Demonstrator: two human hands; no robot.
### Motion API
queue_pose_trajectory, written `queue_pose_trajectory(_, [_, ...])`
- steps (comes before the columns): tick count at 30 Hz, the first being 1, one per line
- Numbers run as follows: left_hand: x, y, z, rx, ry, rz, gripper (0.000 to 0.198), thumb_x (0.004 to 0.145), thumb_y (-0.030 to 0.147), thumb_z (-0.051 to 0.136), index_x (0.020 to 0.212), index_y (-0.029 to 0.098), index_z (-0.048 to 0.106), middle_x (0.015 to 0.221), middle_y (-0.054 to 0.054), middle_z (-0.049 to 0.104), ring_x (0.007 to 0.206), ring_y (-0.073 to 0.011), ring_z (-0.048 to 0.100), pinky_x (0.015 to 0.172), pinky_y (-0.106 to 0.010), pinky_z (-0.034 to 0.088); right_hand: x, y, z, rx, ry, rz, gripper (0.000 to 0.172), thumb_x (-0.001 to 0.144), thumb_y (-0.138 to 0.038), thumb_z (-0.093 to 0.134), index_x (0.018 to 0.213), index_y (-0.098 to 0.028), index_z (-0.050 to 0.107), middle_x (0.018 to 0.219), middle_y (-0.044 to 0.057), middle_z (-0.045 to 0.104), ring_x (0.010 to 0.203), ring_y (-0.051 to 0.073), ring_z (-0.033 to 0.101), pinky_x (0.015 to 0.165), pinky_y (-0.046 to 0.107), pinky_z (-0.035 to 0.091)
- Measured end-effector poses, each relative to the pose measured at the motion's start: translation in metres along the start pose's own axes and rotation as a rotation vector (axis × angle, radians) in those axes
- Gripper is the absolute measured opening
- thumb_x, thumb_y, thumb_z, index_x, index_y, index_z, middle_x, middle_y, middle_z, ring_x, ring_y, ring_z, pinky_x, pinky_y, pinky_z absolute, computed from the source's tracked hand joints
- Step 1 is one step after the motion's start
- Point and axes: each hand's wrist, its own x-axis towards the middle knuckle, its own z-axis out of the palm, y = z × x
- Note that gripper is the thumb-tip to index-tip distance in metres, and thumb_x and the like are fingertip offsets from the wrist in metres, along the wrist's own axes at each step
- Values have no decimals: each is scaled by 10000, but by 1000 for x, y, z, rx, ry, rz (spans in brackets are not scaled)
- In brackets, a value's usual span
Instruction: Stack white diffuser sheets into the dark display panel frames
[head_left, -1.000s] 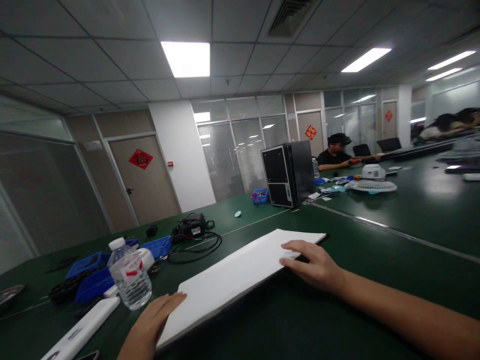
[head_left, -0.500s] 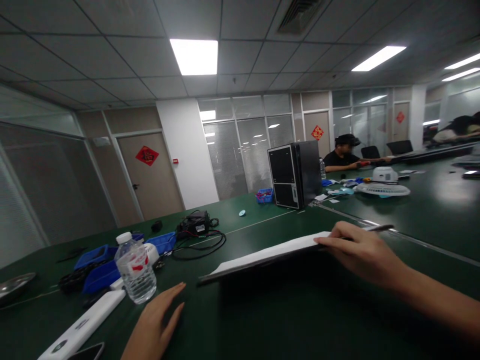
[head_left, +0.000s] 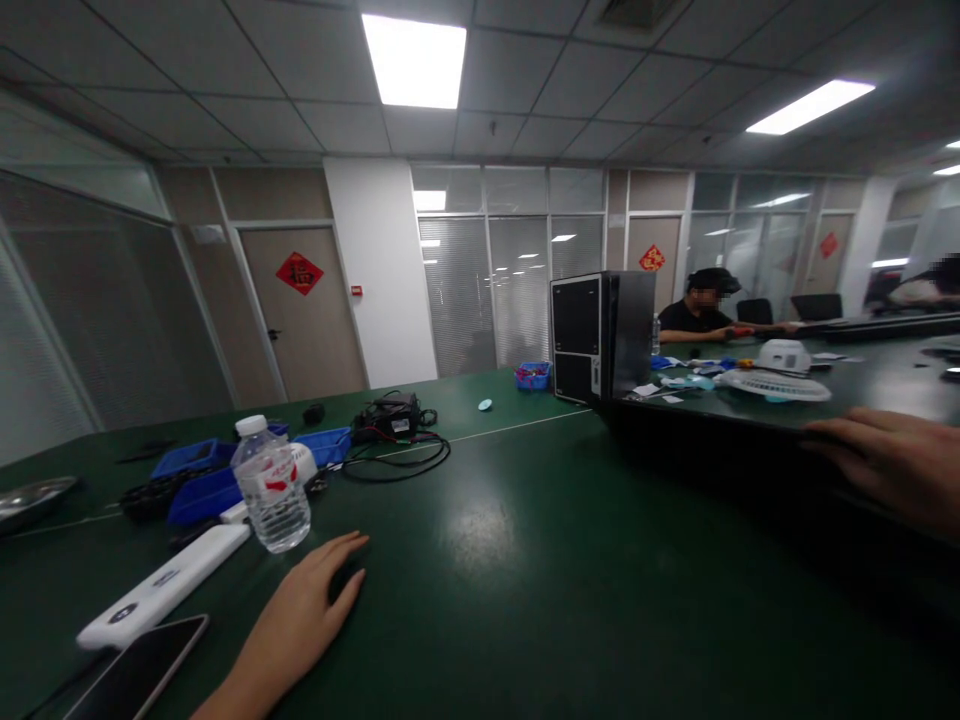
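Note:
My right hand [head_left: 896,465] is at the right edge, its fingers closed over the rim of a thin dark clipboard [head_left: 720,450]. The board is tilted, so only its dark side shows, and its lower part blends into shadow. My left hand [head_left: 300,600] rests on the green table [head_left: 480,600], fingers stretched out and thumb apart, holding nothing. Just beyond it stands a clear water bottle [head_left: 274,490] with a white cap. To its left lie a long white device [head_left: 165,585] and a phone [head_left: 142,670].
A black computer tower [head_left: 600,335] stands behind the clipboard. Blue trays [head_left: 206,495] and a black adapter [head_left: 390,415] with coiled cable lie at the left. A white fan part [head_left: 776,385] is at the right. Across the table sits a person [head_left: 697,310].
My right hand has swung the clipboard to the right and tilted it, so its white paper no longer shows. My left hand stays by the bottle. The view has turned slightly.

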Motion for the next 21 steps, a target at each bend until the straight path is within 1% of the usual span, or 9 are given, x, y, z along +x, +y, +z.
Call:
queue_pose_trajectory(2, [0,-1,0,-9,8,5,453,897,465,526,1268,249,670,1340,-69,676,1240,-278,627,1082,-480,481,-3,18,12,-33,-103,-84,662,801,-755,445,1152,-267,722,1065,207,708,699,234,630,522,371,384])
queue_pose_trajectory(3, [-1,-1,0,-9,6,6,453,898,464,524,1270,250,668,1342,-69,675,1241,-279,627,1080,-482,482,-5,25,19,-35,-119,-105,652,817,-728,437,1164,-252,717,1081,227,702,711,247,635,523,382,389])
queue_pose_trajectory(5, [-1,-1,0,-3,-6,4,456,901,462,518,1278,249,663,1350,-71,669,1246,-282,623,1080,-489,482,-9,34,30,-12,-93,-95,598,827,-675,444,1147,-253,722,1084,236,703,716,262,648,531,396,414])
queue_pose_trajectory(8, [-1,0,0,-3,-7,6,455,904,448,515,1284,243,659,1349,-73,670,1250,-282,620,1084,-488,479,-12,34,43,21,-94,-78,485,815,-558,480,1094,-253,733,1031,235,717,691,276,663,539,407,447])
queue_pose_trajectory(10, [-1,0,0,-5,-2,2,454,904,446,513,1284,243,659,1346,-73,672,1248,-281,622,1082,-485,482,-12,27,47,-6,-91,-99,420,814,-445,476,1059,-224,735,1054,253,710,760,300,682,602,440,488])
queue_pose_trajectory(13, [0,-1,2,-1,-13,-8,459,905,459,507,1283,248,660,1344,-70,673,1244,-283,626,1077,-488,487,-12,5,45,-71,-47,-179,441,794,-325,435,1112,-185,708,1246,255,649,1039,339,660,836,511,517])
queue_pose_trajectory(15, [2,-1,3,4,-19,-9,463,903,462,506,1281,245,662,1340,-69,677,1242,-283,628,1078,-484,487,-16,-17,39,-94,-3,-255,492,782,-297,432,1194,-179,675,1336,232,604,1149,350,615,920,548,500])
queue_pose_trajectory(18, [5,1,7,19,-22,-13,473,903,466,500,1278,231,665,1338,-73,678,1239,-280,631,1079,-471,487,-34,-60,22,-75,70,-397,533,818,-256,429,1320,-224,605,1386,189,579,1182,345,600,913,565,518])
queue_pose_trajectory(21, [8,3,11,24,-21,-10,472,900,478,511,1270,232,671,1324,-72,688,1217,-279,647,1071,-467,495,-60,-103,2,-9,103,-458,565,856,-274,435,1413,-322,517,1425,100,561,1167,336,616,871,569,551])
